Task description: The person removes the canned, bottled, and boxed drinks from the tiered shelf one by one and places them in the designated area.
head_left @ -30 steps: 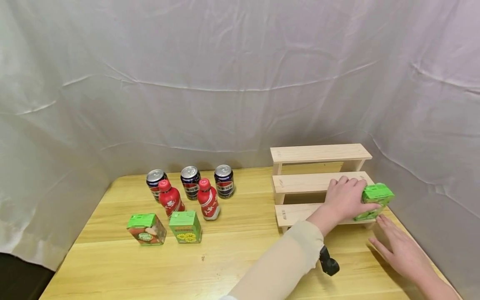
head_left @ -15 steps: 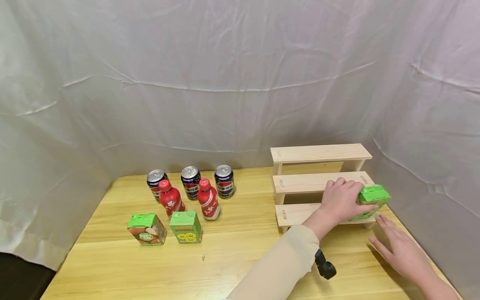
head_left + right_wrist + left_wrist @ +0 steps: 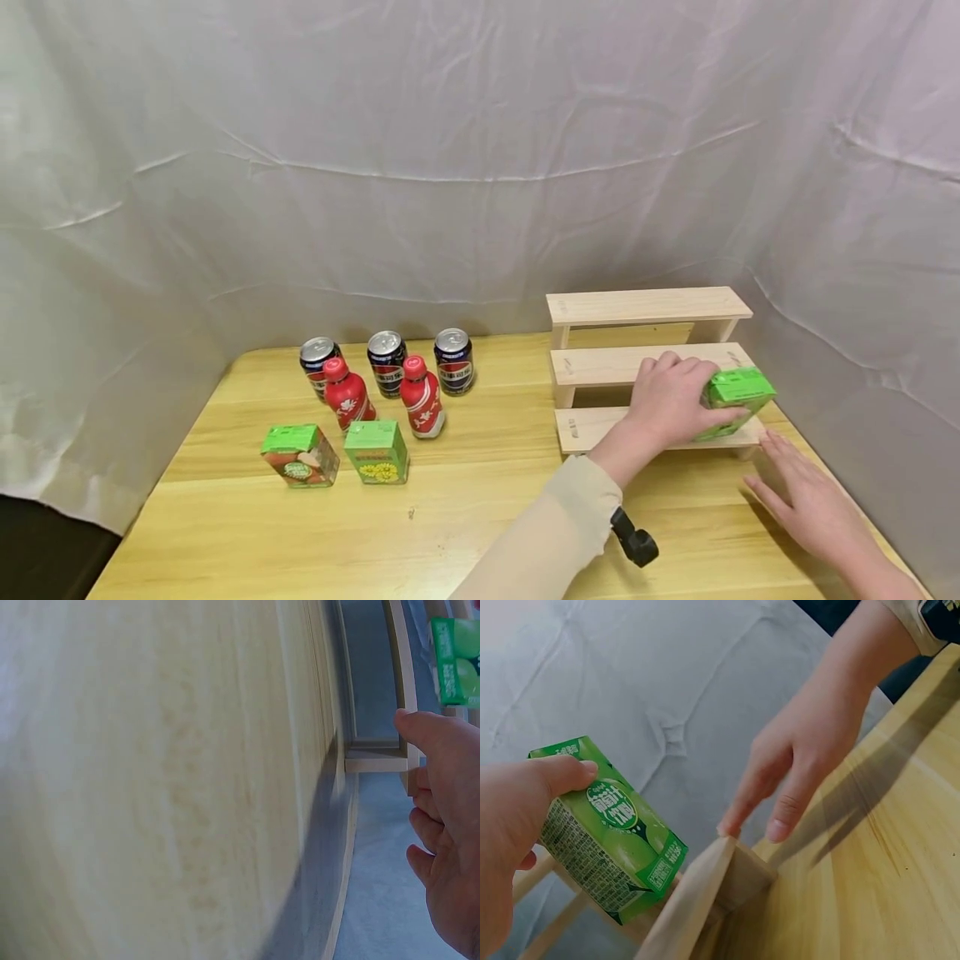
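The left hand (image 3: pixel 671 400) reaches across to the right, its grip grasping a green juice carton (image 3: pixel 731 402) tilted over the right end of the wooden stepped shelf's (image 3: pixel 600 364) lowest step. The right hand (image 3: pixel 806 496) lies flat, its grip released, on the table (image 3: pixel 465 517) just right of the shelf. Since a second ago, the carton has sunk slightly leftward.

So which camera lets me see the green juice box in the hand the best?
The left wrist view: the green juice box fills it, tilted, label showing, gripped by the left hand over the wooden rack. The head view shows the box small and half behind that hand. The right wrist view catches only its corner.
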### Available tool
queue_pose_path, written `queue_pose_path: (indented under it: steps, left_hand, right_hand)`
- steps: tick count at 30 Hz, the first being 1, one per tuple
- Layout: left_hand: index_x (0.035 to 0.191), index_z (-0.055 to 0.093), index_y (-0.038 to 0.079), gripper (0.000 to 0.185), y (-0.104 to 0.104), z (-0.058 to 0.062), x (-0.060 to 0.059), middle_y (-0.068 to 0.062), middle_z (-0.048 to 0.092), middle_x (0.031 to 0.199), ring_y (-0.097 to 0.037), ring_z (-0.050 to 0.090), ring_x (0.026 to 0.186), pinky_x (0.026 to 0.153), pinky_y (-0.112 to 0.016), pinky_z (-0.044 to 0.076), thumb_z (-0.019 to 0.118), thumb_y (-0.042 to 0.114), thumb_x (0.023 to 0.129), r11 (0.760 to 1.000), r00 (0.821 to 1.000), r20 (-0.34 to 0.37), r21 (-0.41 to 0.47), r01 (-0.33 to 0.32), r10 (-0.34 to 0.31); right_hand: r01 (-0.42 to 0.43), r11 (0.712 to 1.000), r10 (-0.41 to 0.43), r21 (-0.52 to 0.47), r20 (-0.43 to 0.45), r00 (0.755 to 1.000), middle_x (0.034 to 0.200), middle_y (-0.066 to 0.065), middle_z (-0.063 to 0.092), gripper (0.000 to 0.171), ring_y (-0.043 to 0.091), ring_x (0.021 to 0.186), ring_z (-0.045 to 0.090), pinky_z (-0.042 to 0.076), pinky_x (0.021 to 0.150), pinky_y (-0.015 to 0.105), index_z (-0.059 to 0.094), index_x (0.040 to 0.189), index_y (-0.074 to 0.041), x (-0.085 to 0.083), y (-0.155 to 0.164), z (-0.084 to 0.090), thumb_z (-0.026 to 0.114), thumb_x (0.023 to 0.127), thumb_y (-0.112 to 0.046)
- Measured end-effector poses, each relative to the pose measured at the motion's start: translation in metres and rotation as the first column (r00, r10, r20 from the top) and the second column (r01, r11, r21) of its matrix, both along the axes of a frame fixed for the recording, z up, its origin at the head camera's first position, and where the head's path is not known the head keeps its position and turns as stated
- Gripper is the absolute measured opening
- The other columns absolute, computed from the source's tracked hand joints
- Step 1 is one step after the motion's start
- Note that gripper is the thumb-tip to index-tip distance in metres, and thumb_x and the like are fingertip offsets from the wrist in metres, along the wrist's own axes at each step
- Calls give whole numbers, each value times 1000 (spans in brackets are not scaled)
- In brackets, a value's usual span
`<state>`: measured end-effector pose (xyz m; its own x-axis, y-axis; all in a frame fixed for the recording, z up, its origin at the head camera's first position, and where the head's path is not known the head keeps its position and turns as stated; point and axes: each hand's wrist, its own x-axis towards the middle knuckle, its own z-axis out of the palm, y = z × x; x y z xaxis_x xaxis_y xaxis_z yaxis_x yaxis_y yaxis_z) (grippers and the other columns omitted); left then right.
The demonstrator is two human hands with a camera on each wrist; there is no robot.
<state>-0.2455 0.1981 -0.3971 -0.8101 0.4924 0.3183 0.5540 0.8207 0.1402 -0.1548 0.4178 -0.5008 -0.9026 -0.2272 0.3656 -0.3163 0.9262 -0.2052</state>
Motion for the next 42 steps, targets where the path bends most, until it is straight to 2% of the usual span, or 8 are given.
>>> queue_pose_path:
  steps: [7,15,22,31,38,42]
  left_hand:
    - [115,56,42,54,-18,6,8,29,61,111,1,47,97,75,-19,30,49,81,79,1000,999,-38,17,13,-12]
    - [111,60,38,52,-42,9,17,26,64,106,0,47,93,74,-18,29,55,78,79,997,992,-122,60,51,-43]
    - [111,60,35,52,-64,5,22,24,65,104,-1,47,92,73,-18,30,58,76,78,995,983,-177,78,63,-49]
    - [109,62,33,51,-95,-4,28,22,66,104,-3,48,93,76,-21,32,63,73,76,993,970,-243,111,48,-20]
    - [107,64,30,49,-121,-5,33,20,68,103,-4,50,93,85,-25,38,68,68,76,985,955,-293,151,84,-36]
    - [108,66,28,50,-136,-3,36,17,69,103,-5,52,93,83,-23,38,70,66,75,981,949,-313,168,97,-40]
  right_hand:
    - [-4,1000,4,-8,-14,1000,155,29,25,70,6,150,-4,-11,117,15,30,147,8,1,1,-2,62,95,-26]
    - [1,1000,-1,-5,-11,1000,155,30,26,70,18,152,1,-12,117,17,30,148,8,0,0,-2,61,95,-27]
    - [-12,1000,12,-6,-43,999,153,31,28,71,2,149,-4,-11,116,13,33,146,9,0,0,-1,64,93,-26]
    - [-17,1000,17,3,-55,998,155,28,27,70,-10,143,-7,-10,115,11,34,145,10,0,-1,-2,65,93,-24]
    - [-18,1000,19,5,-54,998,155,28,26,70,-9,144,-7,-11,115,12,33,145,10,0,0,-1,64,94,-26]
    - [-12,1000,12,10,-46,999,156,27,24,70,-8,144,-8,-12,115,12,32,146,9,0,0,0,63,94,-27]
